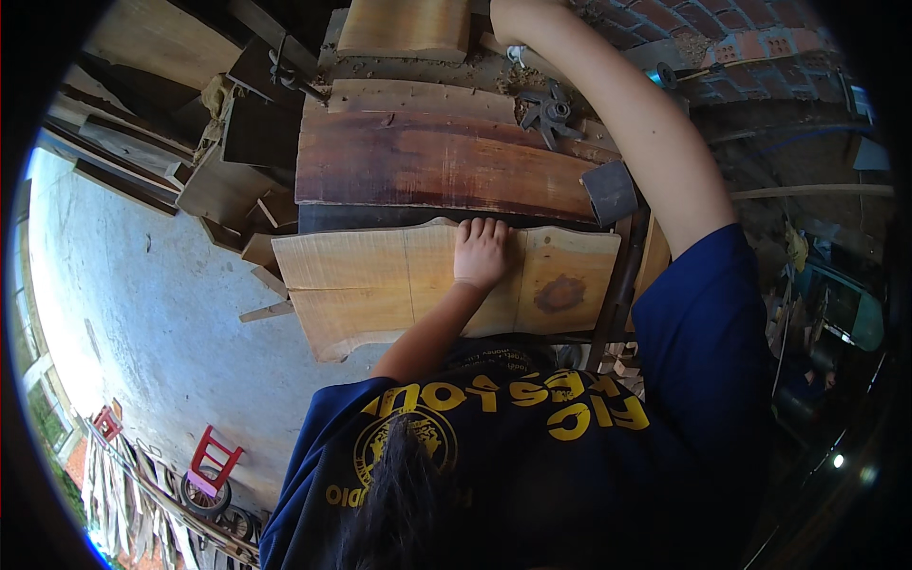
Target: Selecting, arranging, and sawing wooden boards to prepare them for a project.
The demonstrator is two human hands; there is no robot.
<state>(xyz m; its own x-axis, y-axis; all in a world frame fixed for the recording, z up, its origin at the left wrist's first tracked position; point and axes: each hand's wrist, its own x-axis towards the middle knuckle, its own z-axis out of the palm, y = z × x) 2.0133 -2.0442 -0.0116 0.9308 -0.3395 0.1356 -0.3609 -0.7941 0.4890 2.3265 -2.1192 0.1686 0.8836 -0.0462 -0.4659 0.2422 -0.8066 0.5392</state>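
A pale live-edge wooden board [370, 275], with a dark knot towards its right end and thin lines drawn across it, lies crosswise in front of me. My left hand [482, 253] is closed over its wavy far edge, the fingers curled at the rim. Beyond a dark strip sits a reddish-brown plank [427, 161]. My right arm stretches up and away past the boards; its wrist meets the top of the picture, and the hand itself is out of sight. A small white thing shows just below that wrist, too small to name.
A dark metal knob with several arms [551, 116] and a dark grey block [610, 193] sit at the right of the planks. Another pale board [404, 28] lies at the far end. Wood offcuts [266, 223] stick out on the left. A red stool [215, 458] stands lower left.
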